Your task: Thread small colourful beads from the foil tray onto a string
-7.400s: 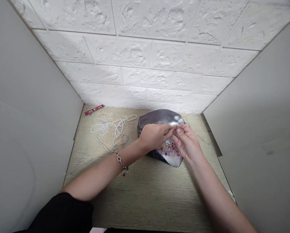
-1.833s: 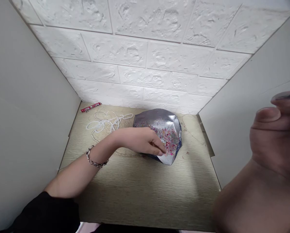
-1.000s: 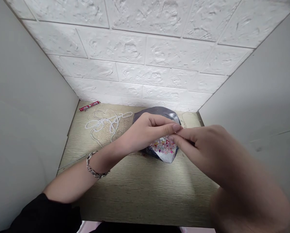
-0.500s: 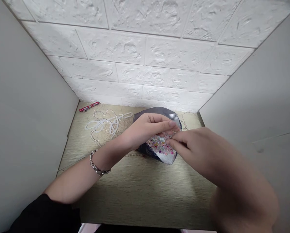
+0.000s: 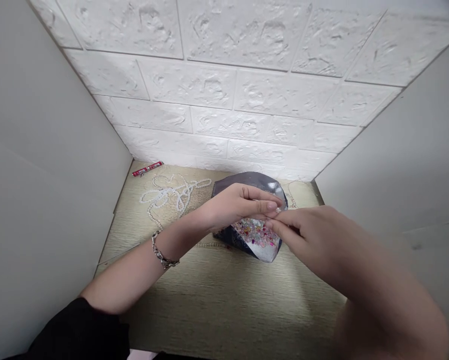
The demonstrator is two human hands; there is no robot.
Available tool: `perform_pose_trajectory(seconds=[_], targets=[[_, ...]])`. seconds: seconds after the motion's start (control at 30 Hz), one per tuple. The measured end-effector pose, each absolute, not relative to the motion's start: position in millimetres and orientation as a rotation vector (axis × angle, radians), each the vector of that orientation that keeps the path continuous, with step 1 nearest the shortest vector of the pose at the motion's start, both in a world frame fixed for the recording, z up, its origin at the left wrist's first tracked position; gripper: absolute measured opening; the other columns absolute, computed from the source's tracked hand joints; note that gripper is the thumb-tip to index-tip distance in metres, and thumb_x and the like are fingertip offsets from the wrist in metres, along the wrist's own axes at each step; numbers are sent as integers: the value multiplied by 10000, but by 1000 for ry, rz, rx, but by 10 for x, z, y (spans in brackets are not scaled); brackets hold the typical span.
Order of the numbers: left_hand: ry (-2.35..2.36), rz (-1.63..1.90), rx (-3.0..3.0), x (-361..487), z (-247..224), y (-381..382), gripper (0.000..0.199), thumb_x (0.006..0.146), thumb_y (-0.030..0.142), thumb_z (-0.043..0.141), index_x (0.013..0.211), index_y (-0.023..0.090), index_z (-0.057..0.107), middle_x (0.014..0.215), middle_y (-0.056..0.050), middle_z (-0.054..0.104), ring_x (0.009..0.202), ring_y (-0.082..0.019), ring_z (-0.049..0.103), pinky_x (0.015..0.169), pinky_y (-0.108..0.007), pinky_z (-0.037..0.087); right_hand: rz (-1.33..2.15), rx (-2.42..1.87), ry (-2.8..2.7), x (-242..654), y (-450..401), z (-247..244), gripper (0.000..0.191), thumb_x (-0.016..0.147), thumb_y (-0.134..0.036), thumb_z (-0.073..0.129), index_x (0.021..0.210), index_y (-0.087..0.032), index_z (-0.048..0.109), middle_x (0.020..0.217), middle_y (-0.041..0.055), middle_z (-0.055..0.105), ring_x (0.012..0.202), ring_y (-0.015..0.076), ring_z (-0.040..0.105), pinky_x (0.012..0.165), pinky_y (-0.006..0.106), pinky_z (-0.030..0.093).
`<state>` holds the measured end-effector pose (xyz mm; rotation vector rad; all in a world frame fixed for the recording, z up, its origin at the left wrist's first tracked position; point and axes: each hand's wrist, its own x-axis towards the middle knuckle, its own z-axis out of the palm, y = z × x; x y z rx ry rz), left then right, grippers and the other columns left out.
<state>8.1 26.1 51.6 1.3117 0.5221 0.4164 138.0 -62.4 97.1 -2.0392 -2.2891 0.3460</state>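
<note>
Over an open dark-blue and silver bag [image 5: 264,251], both of my hands meet at the fingertips. My left hand [image 5: 243,201] is closed in a pinch, with a small pale bead [image 5: 278,210] showing at its fingertips. Coming in from the right, my right hand [image 5: 303,227] is also pinched, its thumb and index finger touching the left fingertips. Whatever it holds is too small to make out. Many small coloured beads [image 5: 255,231] in pink, purple, yellow and clear lie in the bag just under the hands. The left hand covers part of the bag.
Strings of white beads [image 5: 167,194] lie loosely coiled on the wooden tabletop [image 5: 228,295] at the left. Behind them is a narrow red packet [image 5: 147,169]. A thin beaded strand [image 5: 292,200] lies right of the bag. White brick-patterned wall [image 5: 232,120] and grey side panels enclose the table.
The fingertips of my two hands have come together, and a pale bead now shows between them. The whole view has shifted slightly, moving everything right and down.
</note>
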Motion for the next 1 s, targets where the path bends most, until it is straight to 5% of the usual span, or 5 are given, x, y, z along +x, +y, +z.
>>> perform_pose_trajectory(seconds=[0.23,0.4,0.73,1.0], targets=[[755,599,1596,19,541,355,406,757,498,425,719,151,633,633,-3,573,549,-56,464,502,-180,345,22,-2309,-1951,1399,-543,983,400,807,-363,314,512,-169,501,501,9,503,434,81,367,455,223,196],[684,315,1629,15,552,351,489,772,529,360,719,148,661,663,-36,613,553,-72,499,490,-193,345,23,-2379,-1913,1360,-518,978,400,814,-366,304,542,-173,526,524,17,515,454,90,376,467,231,193],[574,502,1284,100,373,352,231,684,346,589,641,121,618,550,7,537,499,-43,458,493,-179,353,286,-2240,-2146,1266,-516,879,400,830,-302,253,577,-179,537,614,10,554,485,77,415,447,224,207],[563,577,939,146,345,335,149,713,256,574,722,112,610,733,-38,617,628,-67,559,593,-180,448,311,-2205,-2319,1263,-492,853,308,791,-222,315,622,-191,570,603,20,547,461,90,397,444,226,198]])
